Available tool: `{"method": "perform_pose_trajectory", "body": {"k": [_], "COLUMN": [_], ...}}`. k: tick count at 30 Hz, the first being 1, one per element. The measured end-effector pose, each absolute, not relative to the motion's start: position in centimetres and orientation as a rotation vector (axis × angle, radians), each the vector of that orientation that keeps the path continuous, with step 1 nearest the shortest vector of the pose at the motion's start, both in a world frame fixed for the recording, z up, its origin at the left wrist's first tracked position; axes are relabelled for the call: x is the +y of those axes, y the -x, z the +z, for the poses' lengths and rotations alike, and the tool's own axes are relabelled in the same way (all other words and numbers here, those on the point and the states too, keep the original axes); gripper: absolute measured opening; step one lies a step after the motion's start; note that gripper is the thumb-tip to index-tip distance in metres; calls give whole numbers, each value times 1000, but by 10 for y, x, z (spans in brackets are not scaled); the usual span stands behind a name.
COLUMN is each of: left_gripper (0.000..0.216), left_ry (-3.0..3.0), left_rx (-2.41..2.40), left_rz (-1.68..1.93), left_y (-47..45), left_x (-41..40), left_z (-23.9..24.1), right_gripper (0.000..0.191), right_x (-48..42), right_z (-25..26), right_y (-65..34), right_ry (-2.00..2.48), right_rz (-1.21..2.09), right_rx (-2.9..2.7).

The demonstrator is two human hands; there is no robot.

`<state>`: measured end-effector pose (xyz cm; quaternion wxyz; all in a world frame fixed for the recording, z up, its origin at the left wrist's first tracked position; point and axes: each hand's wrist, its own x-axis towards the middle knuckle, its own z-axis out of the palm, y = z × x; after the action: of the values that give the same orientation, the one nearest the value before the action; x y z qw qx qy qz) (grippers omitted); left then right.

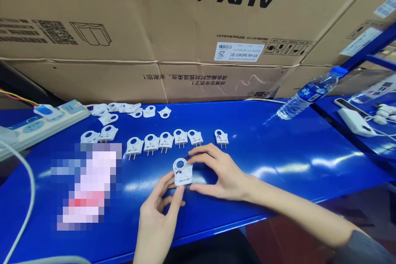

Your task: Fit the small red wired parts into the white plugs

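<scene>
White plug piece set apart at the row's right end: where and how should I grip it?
I'd pinch the white plug piece by its side edges, coming from the right: no other piece lies close on that side, its thin prongs point toward the camera, and its far end is hollow.

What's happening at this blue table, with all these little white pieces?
A person is working with two bare hands. The left hand holds a white ring-topped plug piece, while the right hand is at its upper right edge; whether it grips anything is hard to tell. Beyond the hands, similar pieces with metal prongs lie spread across the blue tabletop. More white pieces lie farther back, near a power strip.
</scene>
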<state>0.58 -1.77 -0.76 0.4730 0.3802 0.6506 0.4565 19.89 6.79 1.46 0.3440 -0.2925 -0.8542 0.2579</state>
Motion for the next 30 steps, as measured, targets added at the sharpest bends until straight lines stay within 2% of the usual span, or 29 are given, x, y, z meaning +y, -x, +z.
{"method": "perform_pose_trajectory", "body": {"k": [3,7,12,17,25,30], "left_gripper": [60,58,56,55,43,39], "left_ry": [-943,-993,-1014,-1136,-1273,-1297], "left_rx": [1586,1579,1609,1590,1573,1589], "left_rz": [1091,1048,1062,984,982,966], "left_y": [-4,-3,-8,-4,-5,-5], "left_x": [-16,-16,-19,-19,-17,-18], "left_z": [-7,-6,-1,-3,-1,-1], "right_gripper": [39,43,36,38,39,42], "right_x": [70,71,73,79,114,124], "right_z": [16,16,16,20,25,18], "right_y": [-201,-201,-202,-209,-248,-258], "right_ry": [733,665,657,698,1193,1340], "right_rz": [658,599,510,509,370,355], "right_rx": [-2267,-2255,-2265,-2287,-2280,-2295]}}
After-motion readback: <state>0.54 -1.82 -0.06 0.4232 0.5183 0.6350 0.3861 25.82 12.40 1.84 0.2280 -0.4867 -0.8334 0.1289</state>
